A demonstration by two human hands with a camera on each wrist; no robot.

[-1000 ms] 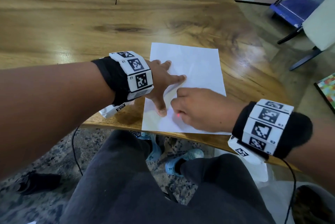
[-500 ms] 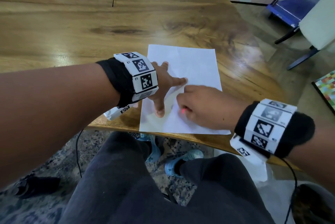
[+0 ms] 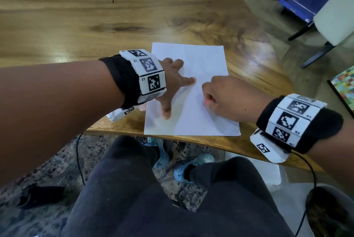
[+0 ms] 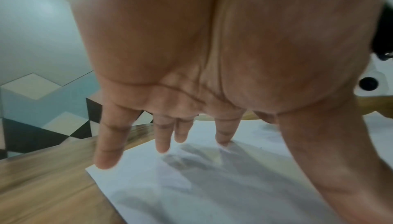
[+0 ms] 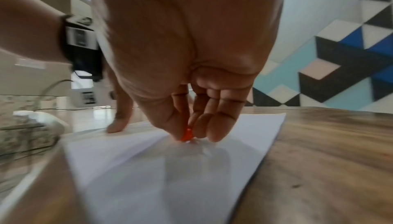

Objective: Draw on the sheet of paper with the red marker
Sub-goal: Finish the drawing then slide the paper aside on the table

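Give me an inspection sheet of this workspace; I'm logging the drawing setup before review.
Surface: glossy brown wooden table with a long slot at its far left.
Job's things: white sheet of paper lies flat near the table's front edge; no drawn line can be made out on it. Red marker, only its tip showing, meets the paper.
Clutter: nothing seen on the table.
Hands: left hand presses the paper with spread fingers; right hand pinches the marker.
Cables: thin black cable hangs from the left wrist, another from the right.
Surroundings: speckled rug, blue shoes, geometric patterned wall.
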